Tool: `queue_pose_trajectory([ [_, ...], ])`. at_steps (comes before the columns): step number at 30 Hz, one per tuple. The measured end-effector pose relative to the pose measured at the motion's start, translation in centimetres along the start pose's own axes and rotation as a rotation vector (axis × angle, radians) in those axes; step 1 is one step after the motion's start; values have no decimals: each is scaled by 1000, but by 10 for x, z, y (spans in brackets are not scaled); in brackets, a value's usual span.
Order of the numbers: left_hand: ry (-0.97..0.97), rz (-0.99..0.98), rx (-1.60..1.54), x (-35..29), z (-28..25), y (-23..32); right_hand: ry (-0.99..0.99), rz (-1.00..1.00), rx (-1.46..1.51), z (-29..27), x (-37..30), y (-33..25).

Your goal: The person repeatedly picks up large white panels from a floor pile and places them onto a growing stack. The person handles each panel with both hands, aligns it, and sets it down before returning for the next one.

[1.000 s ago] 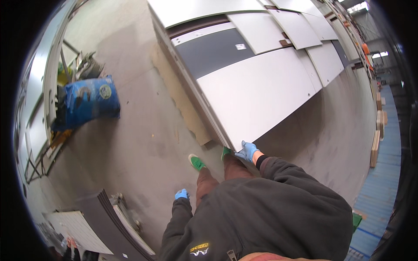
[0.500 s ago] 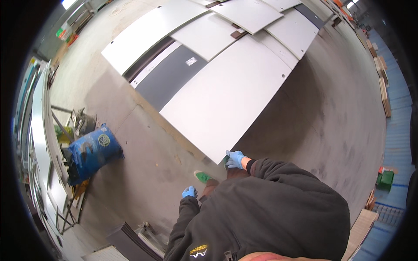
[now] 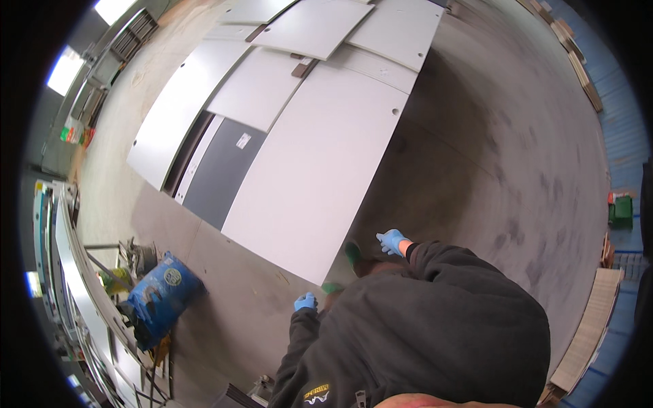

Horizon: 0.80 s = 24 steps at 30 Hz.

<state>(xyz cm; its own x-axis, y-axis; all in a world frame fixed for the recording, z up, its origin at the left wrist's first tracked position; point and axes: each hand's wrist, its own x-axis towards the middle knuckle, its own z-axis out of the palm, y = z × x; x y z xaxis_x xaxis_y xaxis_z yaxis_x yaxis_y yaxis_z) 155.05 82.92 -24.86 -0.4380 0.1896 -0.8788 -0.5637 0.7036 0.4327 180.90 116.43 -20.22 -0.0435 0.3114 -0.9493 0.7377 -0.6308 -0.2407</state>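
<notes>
A large white board (image 3: 313, 163) lies at the near right corner of a stack of boards (image 3: 187, 112). The left hand (image 3: 305, 302), gloved in blue, is just beside that corner, fingers curled; whether it is fully closed, I cannot tell. The right hand (image 3: 392, 243), also gloved, is off the stack's right edge, fingers bent together; I cannot tell how tightly. A dark grey board (image 3: 221, 166) bearing a white label (image 3: 243, 141) shows along the white board's left edge. Farther left, a blue sack (image 3: 163, 292) rests on the floor (image 3: 462, 183).
</notes>
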Motion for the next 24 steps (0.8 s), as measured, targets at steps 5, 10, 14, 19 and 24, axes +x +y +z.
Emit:
queue_pose_trajectory([
  [5,-301,-31,41,-2,31,43,18,-48,141,-5,-4,28],
  [10,-219,-1,806,-13,48,92,-144,-56,238,-26,-12,62],
  [14,-219,103,1080,-35,65,121,-46,-2,260,-71,10,88],
  [19,-237,220,1406,-30,131,141,187,-45,390,-128,51,92],
  [24,-271,304,1334,-38,255,181,-13,-282,12,-213,73,91],
])
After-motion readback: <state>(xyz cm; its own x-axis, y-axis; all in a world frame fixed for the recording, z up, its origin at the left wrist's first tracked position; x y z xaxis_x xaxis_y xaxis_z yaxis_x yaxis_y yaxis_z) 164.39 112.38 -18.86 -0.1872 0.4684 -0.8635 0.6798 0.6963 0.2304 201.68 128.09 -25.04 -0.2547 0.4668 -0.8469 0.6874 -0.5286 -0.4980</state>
